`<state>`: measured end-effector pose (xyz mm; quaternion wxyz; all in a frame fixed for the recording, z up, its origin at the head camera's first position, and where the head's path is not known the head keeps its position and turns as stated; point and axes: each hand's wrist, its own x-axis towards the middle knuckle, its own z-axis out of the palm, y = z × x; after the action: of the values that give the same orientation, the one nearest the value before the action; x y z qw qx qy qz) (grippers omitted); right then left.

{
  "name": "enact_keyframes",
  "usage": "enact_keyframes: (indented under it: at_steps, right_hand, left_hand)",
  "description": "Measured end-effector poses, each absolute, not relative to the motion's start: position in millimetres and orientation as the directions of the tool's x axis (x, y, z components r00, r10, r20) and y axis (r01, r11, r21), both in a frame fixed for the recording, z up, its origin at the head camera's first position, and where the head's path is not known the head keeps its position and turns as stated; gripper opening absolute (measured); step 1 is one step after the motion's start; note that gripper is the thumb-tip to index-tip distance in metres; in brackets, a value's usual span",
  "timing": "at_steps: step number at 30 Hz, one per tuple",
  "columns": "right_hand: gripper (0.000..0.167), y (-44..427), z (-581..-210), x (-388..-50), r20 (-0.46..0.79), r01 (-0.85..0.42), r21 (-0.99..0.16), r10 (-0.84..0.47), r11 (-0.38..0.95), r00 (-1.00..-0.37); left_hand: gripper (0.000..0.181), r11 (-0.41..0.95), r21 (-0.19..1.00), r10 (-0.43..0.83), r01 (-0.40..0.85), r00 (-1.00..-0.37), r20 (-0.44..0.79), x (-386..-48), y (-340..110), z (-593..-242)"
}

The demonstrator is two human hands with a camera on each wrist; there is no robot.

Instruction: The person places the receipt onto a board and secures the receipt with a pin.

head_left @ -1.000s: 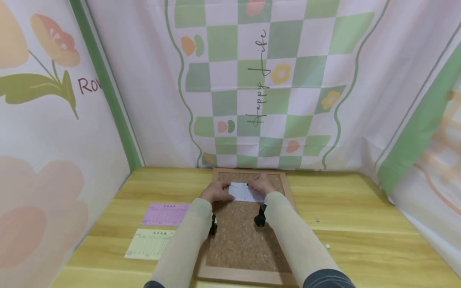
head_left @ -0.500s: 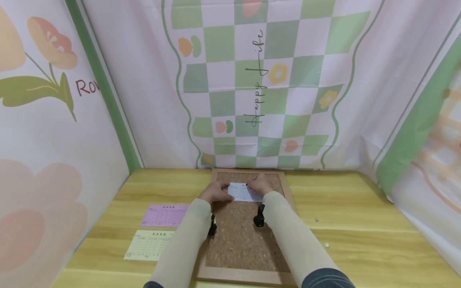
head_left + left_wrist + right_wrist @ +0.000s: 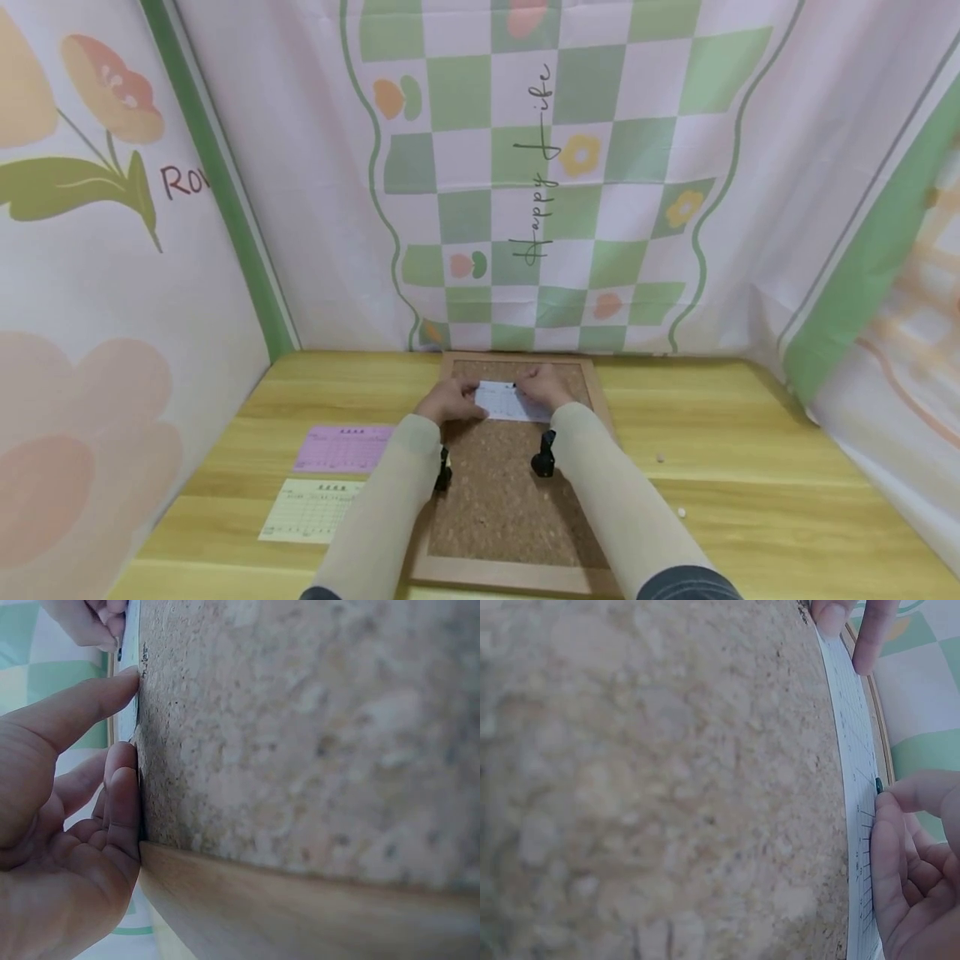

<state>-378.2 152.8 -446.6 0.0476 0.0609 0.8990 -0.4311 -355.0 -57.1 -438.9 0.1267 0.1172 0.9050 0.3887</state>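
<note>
A white printed slip (image 3: 501,402) lies flat across the upper part of a wood-framed cork board (image 3: 517,500). The left hand (image 3: 453,398) rests at the slip's left end, its thumb and fingertips pressing the paper in the left wrist view, nothing gripped. The right hand (image 3: 546,387) is over the slip's right half, thumb and forefinger pinching a small dark pin (image 3: 879,784) at the paper's top edge. How deep the pin sits cannot be seen. The right hand covers part of the slip.
Left of the board, a purple slip (image 3: 341,448) lies above a pale yellow slip (image 3: 309,510), partly behind the left sleeve. Two small round bits, one brownish (image 3: 661,457) and one white (image 3: 682,512), lie on the table right of the board. A patterned curtain (image 3: 465,167) hangs behind.
The right wrist has shifted very slightly while its fingers stay at the same spot on the slip. The left hand stays in place.
</note>
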Motion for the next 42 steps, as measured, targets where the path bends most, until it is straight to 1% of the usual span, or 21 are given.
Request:
enact_keyframes:
  at_steps: [6,10,15,19,24,31,33,36,40,42]
  right_hand:
    - [0.027,155.5,-448.5,-377.2,-0.116,0.105,-0.789,0.021,0.606,-0.993]
    - [0.026,156.6,-445.6,-375.0,-0.101,0.072,-0.799,-0.015,0.597,-0.995]
    - [0.028,161.3,-440.7,-370.6,-0.117,0.052,-0.784,-0.065,0.619,-0.991]
    - [0.026,165.0,-436.9,-366.9,-0.102,0.005,-0.779,-0.120,0.627,-0.988]
    - [0.032,171.6,-435.2,-364.9,-0.113,-0.028,-0.778,-0.184,0.627,-0.977]
    - [0.026,183.7,-425.7,-360.8,-0.142,-0.091,-0.781,-0.317,0.618,-0.938]
    - [0.024,188.2,-422.3,-356.7,-0.133,-0.122,-0.771,-0.345,0.625,-0.929]
    - [0.024,194.8,-417.0,-350.4,-0.108,-0.166,-0.726,-0.349,0.668,-0.931]
    - [0.032,204.1,-412.2,-345.2,-0.094,-0.200,-0.666,-0.347,0.719,-0.933]
    - [0.034,208.7,-411.0,-342.8,-0.089,-0.217,-0.644,-0.353,0.734,-0.931]
  left_hand:
    - [0.065,0.672,0.732,0.302,0.108,-0.943,-0.138,-354.2,-56.7,-438.2]
    - [0.065,0.669,0.737,0.296,0.098,-0.944,-0.143,-352.9,-55.8,-436.8]
    - [0.065,0.665,0.739,0.303,0.108,-0.944,-0.134,-349.8,-54.7,-434.4]
    - [0.065,0.664,0.741,0.295,0.101,-0.946,-0.136,-348.2,-55.5,-433.9]
    - [0.065,0.658,0.746,0.304,0.103,-0.943,-0.138,-347.9,-56.8,-433.8]
    - [0.066,0.655,0.749,0.303,0.098,-0.943,-0.141,-349.9,-56.7,-434.0]
    - [0.066,0.656,0.749,0.301,0.095,-0.943,-0.144,-349.5,-56.5,-433.4]
    - [0.066,0.655,0.750,0.299,0.093,-0.943,-0.144,-348.7,-56.1,-432.4]
    - [0.065,0.653,0.752,0.296,0.092,-0.945,-0.141,-347.3,-55.9,-431.2]
    - [0.065,0.651,0.754,0.296,0.089,-0.944,-0.144,-347.1,-55.8,-431.3]
